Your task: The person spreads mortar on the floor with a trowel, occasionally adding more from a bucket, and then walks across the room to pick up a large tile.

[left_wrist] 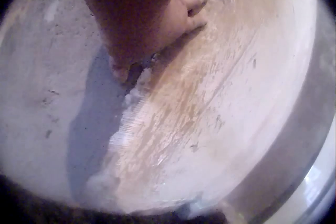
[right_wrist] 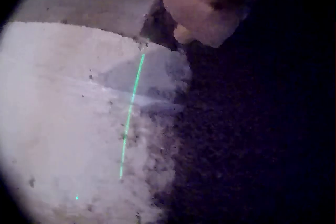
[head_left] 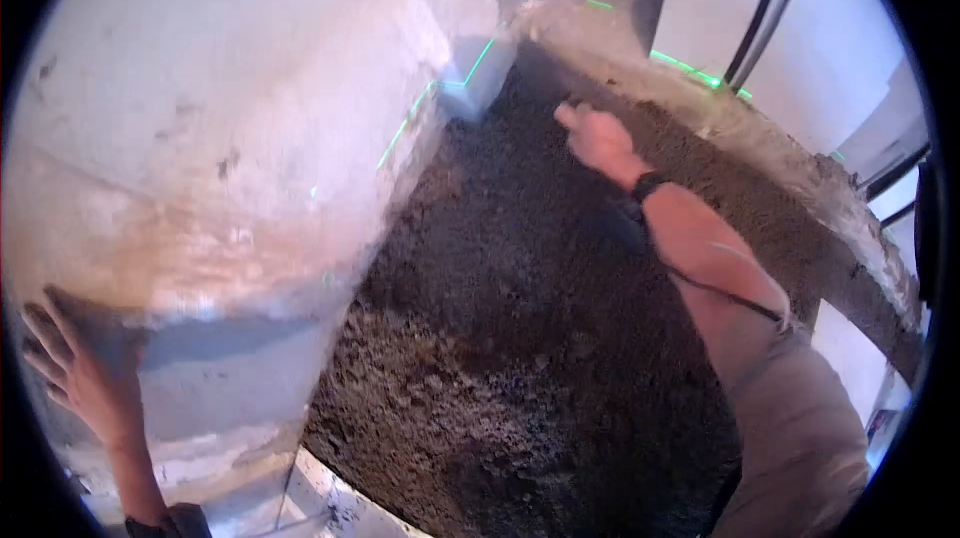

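My left hand (head_left: 95, 378) touches the pale plastered wall (head_left: 250, 108) at the lower left, its fingers spread. The left wrist view shows that hand (left_wrist: 163, 29) on the wall, beside a rough, ragged seam. Over the far part of a dark, grainy, damp-looking layer (head_left: 520, 338), my right hand (head_left: 605, 148) reaches forward with its fingers curled. In the right wrist view, the curled right hand (right_wrist: 205, 14) is near the wall corner; I cannot tell whether it holds anything. A dark band (head_left: 650, 183) circles the right wrist.
A green laser line (head_left: 408, 123) runs along the wall and bends at the corner. Along the right side, a rough pale ledge (head_left: 740, 128) borders the dark layer. Dark upright bars (head_left: 765, 13) stand beyond it. A white panel (head_left: 850, 363) is under the right arm.
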`<action>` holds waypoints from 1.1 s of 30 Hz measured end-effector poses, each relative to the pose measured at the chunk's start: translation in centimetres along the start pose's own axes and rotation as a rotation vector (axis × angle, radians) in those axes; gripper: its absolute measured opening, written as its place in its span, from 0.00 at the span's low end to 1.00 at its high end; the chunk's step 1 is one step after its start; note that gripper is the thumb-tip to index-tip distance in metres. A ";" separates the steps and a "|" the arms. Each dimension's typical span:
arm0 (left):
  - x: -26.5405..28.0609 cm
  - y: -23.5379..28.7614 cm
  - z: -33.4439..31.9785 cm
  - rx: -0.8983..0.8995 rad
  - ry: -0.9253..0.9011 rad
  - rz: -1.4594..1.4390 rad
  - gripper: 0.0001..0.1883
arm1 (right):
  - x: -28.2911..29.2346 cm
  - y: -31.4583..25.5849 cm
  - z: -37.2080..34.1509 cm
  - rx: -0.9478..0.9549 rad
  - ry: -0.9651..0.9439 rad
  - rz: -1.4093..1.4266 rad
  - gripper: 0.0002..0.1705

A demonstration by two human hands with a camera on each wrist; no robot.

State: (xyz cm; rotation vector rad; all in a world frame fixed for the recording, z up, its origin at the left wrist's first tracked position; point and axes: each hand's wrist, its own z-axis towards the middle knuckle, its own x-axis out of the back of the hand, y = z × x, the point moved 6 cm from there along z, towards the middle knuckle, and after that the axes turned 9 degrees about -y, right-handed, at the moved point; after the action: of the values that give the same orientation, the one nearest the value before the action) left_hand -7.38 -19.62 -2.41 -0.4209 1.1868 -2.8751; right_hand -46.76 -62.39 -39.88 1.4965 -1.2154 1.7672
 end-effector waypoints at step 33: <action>-1.4 0.1 -0.1 -0.131 0.057 -0.386 0.56 | 3.4 6.6 -32.4 0.215 -0.582 -0.135 0.12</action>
State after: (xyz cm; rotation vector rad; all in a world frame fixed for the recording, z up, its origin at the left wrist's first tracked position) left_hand -6.05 -19.46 -2.94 -0.6410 1.4534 -3.1537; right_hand -68.94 -37.72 -38.15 2.2684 -1.1650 1.4508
